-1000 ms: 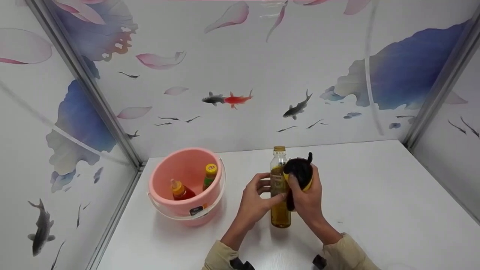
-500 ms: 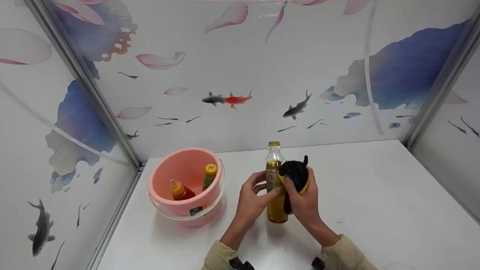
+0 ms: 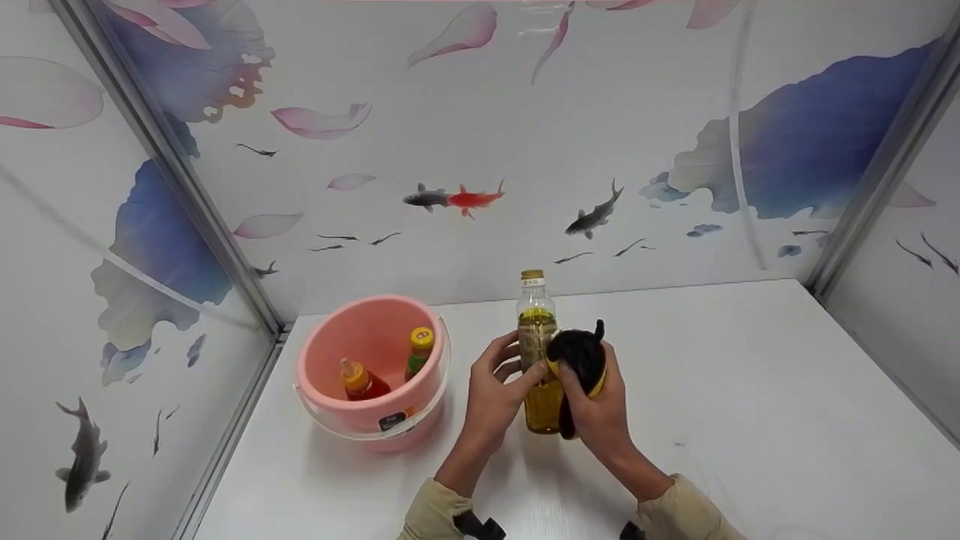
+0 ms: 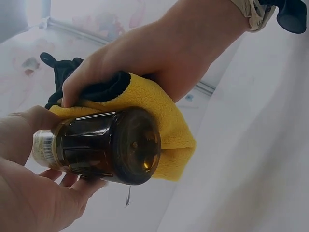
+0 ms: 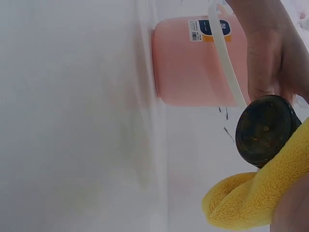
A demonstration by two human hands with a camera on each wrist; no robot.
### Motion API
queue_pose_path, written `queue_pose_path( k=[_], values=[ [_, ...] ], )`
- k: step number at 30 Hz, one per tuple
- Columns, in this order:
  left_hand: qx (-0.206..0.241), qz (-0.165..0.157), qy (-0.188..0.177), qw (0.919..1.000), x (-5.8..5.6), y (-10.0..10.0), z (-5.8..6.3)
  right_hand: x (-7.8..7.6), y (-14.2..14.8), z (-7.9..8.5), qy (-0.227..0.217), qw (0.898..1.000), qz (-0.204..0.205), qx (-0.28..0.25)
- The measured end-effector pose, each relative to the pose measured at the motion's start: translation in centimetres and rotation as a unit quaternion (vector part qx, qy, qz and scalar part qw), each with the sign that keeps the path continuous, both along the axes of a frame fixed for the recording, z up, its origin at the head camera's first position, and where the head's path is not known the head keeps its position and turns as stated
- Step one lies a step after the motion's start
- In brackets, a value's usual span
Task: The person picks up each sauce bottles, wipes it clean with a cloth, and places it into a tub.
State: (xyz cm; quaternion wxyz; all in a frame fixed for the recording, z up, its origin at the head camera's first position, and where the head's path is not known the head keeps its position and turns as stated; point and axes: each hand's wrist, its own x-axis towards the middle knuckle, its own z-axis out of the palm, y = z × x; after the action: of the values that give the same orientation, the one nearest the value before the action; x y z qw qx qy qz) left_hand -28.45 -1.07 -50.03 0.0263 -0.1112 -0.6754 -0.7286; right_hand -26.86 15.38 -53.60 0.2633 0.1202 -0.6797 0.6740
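Observation:
A clear glass bottle (image 3: 541,409) of golden oil with a gold cap is held up off the table, nearly upright. My left hand (image 3: 491,394) grips its side, thumb in front and fingers behind. Against the bottle's right side my right hand (image 3: 606,405) holds a folded cloth (image 3: 579,351), black on one face and fuzzy yellow on the other. In the left wrist view the yellow face of the cloth (image 4: 166,113) wraps along the bottle, whose round base (image 4: 137,147) faces the camera. A loop sticks up from the cloth's top corner.
To the left stands a pink bucket (image 3: 322,382) with a white handle (image 3: 330,429). Inside it are a bottle with a pointed nozzle and orange cap (image 3: 361,381) and a yellow-capped bottle (image 3: 420,352). Printed wall panels (image 3: 525,135) enclose the white table (image 3: 750,390).
Both hands, with the bottle and cloth, have moved left toward the bucket, and the bottle has risen a little in the head view. The bucket stays put.

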Motion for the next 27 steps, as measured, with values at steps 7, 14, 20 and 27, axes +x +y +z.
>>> queue_pose_path(
  k=[7,14,20,27],
  values=[
    [-0.012,0.004,0.000,0.9999,0.2,0.1,0.0,0.3,-0.3,-0.7,-0.005,1.000,-0.008,0.003],
    [-0.034,-0.027,-0.004,0.9990,0.3,0.1,0.0,0.2,-0.1,-0.5,0.006,0.999,-0.033,0.002],
    [-0.051,-0.066,-0.015,0.9964,0.4,0.2,-0.1,-0.1,0.4,-0.3,0.006,0.999,-0.050,0.010],
    [-0.098,-0.081,-0.003,0.9919,0.6,0.6,-0.5,-0.4,0.9,0.1,0.011,0.998,-0.057,0.010]
  ],
)
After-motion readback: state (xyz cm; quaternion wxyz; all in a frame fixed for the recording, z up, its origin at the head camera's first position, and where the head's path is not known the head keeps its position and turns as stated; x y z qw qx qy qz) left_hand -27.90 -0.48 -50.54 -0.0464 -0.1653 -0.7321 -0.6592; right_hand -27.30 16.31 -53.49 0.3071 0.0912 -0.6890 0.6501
